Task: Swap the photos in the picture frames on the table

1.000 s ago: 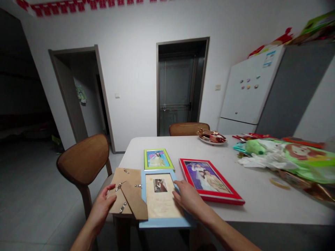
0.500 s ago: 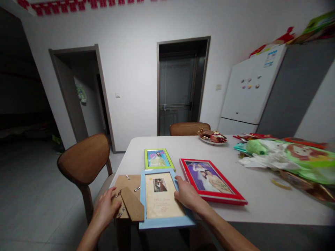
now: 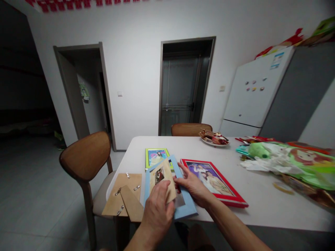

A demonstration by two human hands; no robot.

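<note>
A light blue picture frame (image 3: 188, 209) is tilted up at the table's near edge, with my right hand (image 3: 192, 184) closed on its right side. My left hand (image 3: 158, 205) is closed on a cream paper insert (image 3: 166, 170) with a small printed photo, held at a slant over the frame opening. Behind the insert, part of another picture shows inside the frame. To the left lies a brown backing board (image 3: 111, 205) with metal clips and a stand leg (image 3: 131, 202), jutting over the edge. My left fingertips are partly hidden.
A yellow-green picture frame (image 3: 147, 158) lies just beyond the blue one; a red picture frame (image 3: 230, 199) lies to its right. Farther back are a plate (image 3: 216, 143) with wrapped items and a heap of green bags (image 3: 309, 160). Wooden chairs (image 3: 86, 157) stand left and behind.
My left hand has moved right from the backing board to the cream insert and lifted it out of the blue frame. The frame has turned and tilted in my right hand.
</note>
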